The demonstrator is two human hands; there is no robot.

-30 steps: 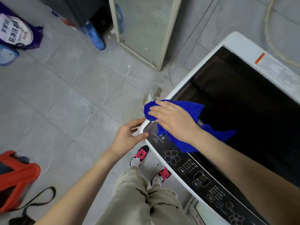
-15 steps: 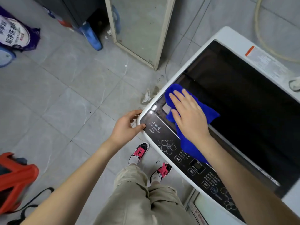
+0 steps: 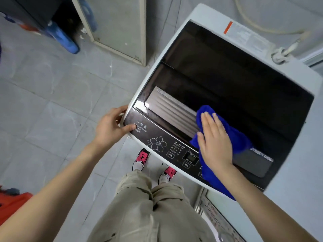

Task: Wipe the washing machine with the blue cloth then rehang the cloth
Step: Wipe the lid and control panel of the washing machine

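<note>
Now: wipe hazards

Right hand, fingers flat, presses blue cloth onto lid edge and control panel; left hand grips washing machine corner. Likely risk: pressing buttons through cloth; hanging end snagging.

Floor: grey marbled tile with pale scuffs and white specks. Washing machine stands on it at your right. Framed panel stands upright at the top, with a blue plastic container just left of it. Red plastic item sits at the bottom-left edge, mostly cut off. Your pink-and-white sneakers are planted just beside the machine's front.
</note>
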